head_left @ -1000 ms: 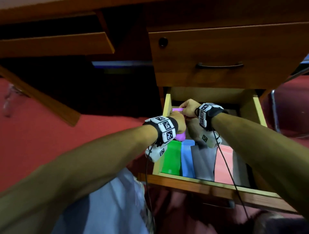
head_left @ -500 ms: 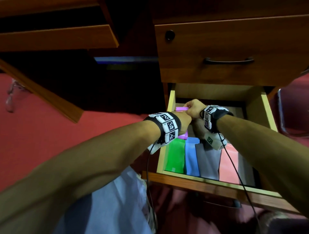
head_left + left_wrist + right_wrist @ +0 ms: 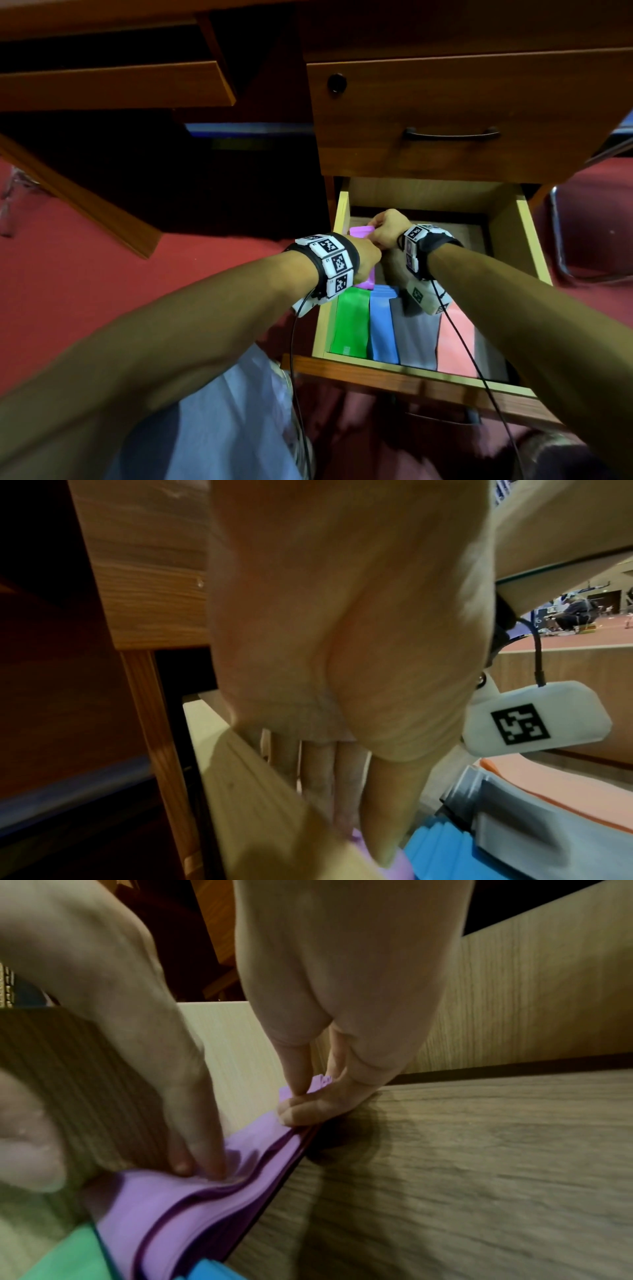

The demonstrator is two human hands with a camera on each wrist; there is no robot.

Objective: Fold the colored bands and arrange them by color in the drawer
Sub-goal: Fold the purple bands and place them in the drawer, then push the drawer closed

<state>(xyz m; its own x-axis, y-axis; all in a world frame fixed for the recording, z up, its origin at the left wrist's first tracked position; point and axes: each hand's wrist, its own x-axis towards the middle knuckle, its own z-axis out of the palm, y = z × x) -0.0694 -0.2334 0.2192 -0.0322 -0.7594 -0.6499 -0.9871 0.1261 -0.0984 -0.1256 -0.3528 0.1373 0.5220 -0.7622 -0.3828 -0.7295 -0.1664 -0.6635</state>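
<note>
One drawer (image 3: 524,219) stands pulled out under the bench (image 3: 445,99). At its front five folded bands lie side by side: one green band (image 3: 351,322) against the left wall, then one blue band (image 3: 382,325), one grey band (image 3: 416,339), one pink band (image 3: 455,349) and, at the far right, one more grey strip (image 3: 488,359). Behind the green one, along the left wall, lies one folded purple band (image 3: 192,1202). The left hand (image 3: 368,255) presses straight fingers (image 3: 202,1139) down on its near part, a wide grip, not closed round it. The right hand (image 3: 388,228) pinches the band's far end between thumb and fingers (image 3: 301,1110).
</note>
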